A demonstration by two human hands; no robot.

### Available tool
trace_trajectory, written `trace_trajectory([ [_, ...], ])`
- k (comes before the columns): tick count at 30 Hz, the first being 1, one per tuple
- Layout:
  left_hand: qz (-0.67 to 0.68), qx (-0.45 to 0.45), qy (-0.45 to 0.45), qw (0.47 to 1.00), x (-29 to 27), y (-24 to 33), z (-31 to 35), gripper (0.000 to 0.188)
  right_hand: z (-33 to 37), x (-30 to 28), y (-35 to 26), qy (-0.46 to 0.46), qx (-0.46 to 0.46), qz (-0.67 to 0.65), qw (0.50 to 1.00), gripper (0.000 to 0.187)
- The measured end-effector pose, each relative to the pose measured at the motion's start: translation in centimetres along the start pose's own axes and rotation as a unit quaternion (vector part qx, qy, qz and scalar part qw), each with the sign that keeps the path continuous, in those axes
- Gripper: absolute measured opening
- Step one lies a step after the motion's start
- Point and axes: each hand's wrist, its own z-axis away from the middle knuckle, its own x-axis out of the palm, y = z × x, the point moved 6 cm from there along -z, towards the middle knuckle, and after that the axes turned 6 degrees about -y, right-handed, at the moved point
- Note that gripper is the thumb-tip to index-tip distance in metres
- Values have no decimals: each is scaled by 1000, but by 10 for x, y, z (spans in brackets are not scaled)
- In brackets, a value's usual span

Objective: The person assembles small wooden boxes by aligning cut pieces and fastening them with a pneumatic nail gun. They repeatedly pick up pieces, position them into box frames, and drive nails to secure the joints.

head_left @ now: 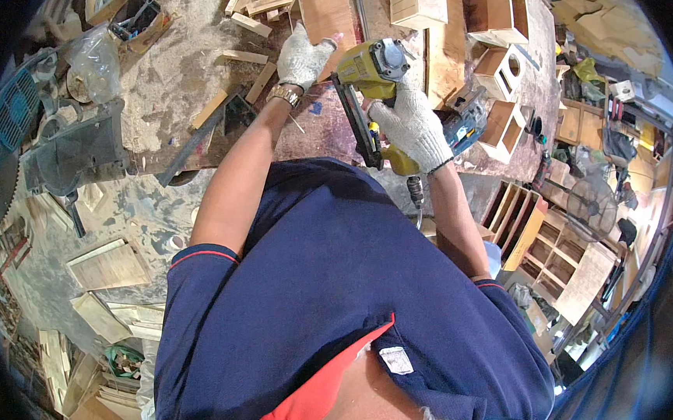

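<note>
My right hand (pixel 418 130), in a white knit glove, is closed around the grip of a yellow and black nail gun (pixel 369 66). The gun's dark magazine runs down its left side, and its round grey cap faces up. In the same kind of glove, with a metal watch at the wrist, my left hand (pixel 300 60) grips the near left edge of a reddish-brown wooden board (pixel 328 15). Its thumb lies over the board, while the other fingers are partly hidden on the left side. The gun is just right of the board's near end.
Wood offcuts (pixel 252 25) lie left of the board, near a hammer (pixel 360 9). Small wooden boxes (pixel 497 13) stand along the workbench's (pixel 164 81) right side. A blue cordless tool (pixel 467 123) sits beside my right wrist. At the far left is a toothed saw blade (pixel 0 194).
</note>
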Motion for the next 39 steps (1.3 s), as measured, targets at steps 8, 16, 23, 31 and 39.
trace_trajectory([
  [8, 81, 50, 8, 995, -4, -4, 2, 70, 9, -22, 65, 93, 73, -43, 992, 53],
  [16, 339, -68, -28, 938, 3, -11, 3, 47, -12, 37, 160, 221, 167, 126, 953, 89],
  [23, 857, -74, -340, 380, 31, 7, 43, 61, -17, 49, 155, 209, 54, -151, 965, 74],
  [31, -124, 370, -31, 920, 16, -20, 71, 69, -67, 91, 77, -122, 72, -879, 455, 55],
  [39, 328, -63, -4, 943, -28, -70, 58, 36, -114, 55, 63, -80, -14, -727, 682, 47],
])
